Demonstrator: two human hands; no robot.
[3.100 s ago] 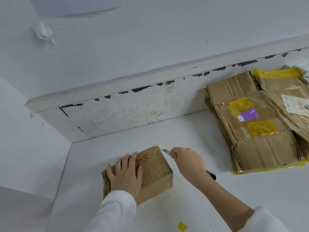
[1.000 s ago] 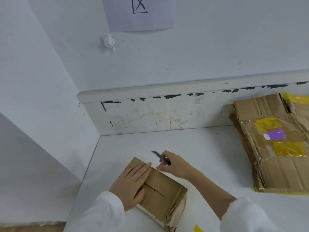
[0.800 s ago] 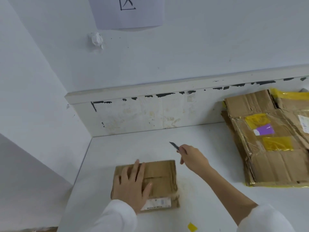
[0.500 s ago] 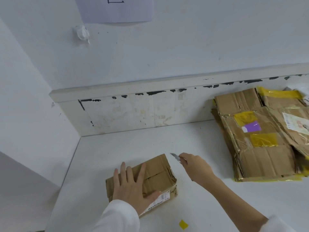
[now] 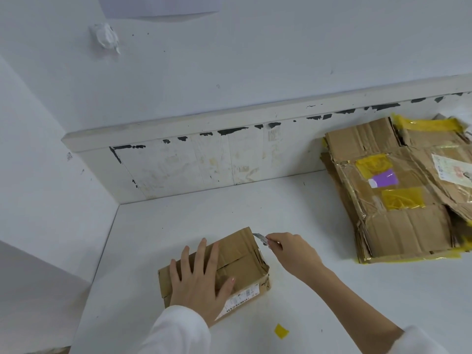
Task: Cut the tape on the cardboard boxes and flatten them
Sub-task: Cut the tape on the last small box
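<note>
A small brown cardboard box (image 5: 242, 259) lies on the white table (image 5: 281, 208), its taped seam facing up and a white barcode label on its near side. My left hand (image 5: 199, 279) presses flat on the box top with fingers spread. My right hand (image 5: 293, 251) pinches a utility knife (image 5: 261, 238), whose blade tip touches the box's far right top corner.
A stack of flattened cardboard boxes (image 5: 398, 190) with yellow tape and a purple sticker lies at the right. A raised white ledge (image 5: 204, 131) runs along the back wall. A scrap of yellow tape (image 5: 281, 330) lies near the front. The table's left edge drops off.
The box was turned over and rotated under my left hand, label side now near. My right hand brought the knife back down to the box's far right corner.
</note>
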